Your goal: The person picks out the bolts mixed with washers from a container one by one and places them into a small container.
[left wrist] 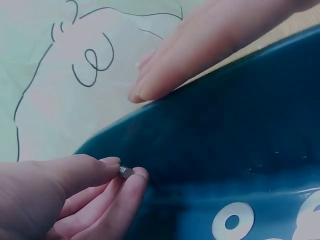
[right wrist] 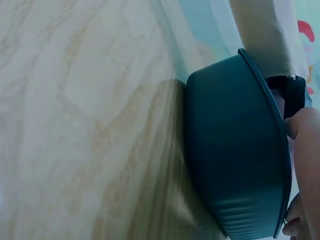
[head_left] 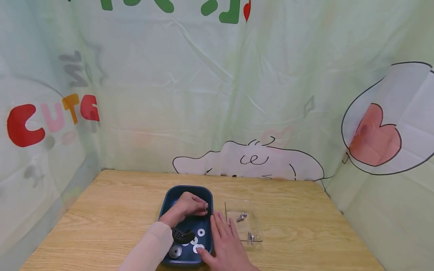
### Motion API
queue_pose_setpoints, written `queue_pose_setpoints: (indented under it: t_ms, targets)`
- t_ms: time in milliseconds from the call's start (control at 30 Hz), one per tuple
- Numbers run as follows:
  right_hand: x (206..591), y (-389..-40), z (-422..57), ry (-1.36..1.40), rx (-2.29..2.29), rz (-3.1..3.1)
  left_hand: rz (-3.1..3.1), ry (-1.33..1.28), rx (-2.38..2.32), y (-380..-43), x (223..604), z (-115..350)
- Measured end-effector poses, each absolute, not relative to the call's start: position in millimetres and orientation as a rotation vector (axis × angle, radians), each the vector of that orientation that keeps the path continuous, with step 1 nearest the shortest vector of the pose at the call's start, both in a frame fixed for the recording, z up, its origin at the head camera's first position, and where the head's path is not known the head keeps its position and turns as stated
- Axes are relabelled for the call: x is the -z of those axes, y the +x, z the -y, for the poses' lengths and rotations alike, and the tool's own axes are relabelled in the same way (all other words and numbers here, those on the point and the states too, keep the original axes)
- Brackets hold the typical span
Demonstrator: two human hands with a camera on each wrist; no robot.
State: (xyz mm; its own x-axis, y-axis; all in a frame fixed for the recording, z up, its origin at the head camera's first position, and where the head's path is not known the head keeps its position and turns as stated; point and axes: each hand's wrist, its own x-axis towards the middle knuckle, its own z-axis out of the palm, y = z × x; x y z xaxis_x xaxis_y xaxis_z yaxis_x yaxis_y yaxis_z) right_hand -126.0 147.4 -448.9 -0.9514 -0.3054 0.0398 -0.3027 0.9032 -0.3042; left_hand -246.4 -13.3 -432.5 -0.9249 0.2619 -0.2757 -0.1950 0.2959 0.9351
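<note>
A small silver bolt [left wrist: 126, 172] is pinched between the thumb and fingers of my left hand [head_left: 188, 204], which reaches into the dark blue tray [head_left: 200, 223] by its right wall. Only a short part of the bolt shows. Along the tray's right rim lie the straight fingers of my right hand [head_left: 228, 246], the thumb stretched over the near end. Several flat metal washers [head_left: 204, 230] lie in the near part of the tray; one washer [left wrist: 219, 226] also shows in the left wrist view. The left forearm covers some of the tray's left side.
To the right of the tray stands a clear plastic box [head_left: 251, 220] with several silver bolts [head_left: 241, 217] in it. A wooden table [head_left: 298, 226] carries everything. Printed cloth [head_left: 152, 94] hangs behind the table and at both sides. A black wrist strap [head_left: 183, 236] is on the left arm.
</note>
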Motion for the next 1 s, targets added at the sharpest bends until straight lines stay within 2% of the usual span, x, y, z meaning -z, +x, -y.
queue_pose_setpoints:
  t_ms: [533,1000]
  targets:
    - [437,-130,-178,-0.372,0.595,-3.141,-2.124,0.154,-1.739,-246,415,8]
    - [437,-127,-204,-0.262,0.512,-3.254,-2.024,0.253,-1.801,-244,405,-9]
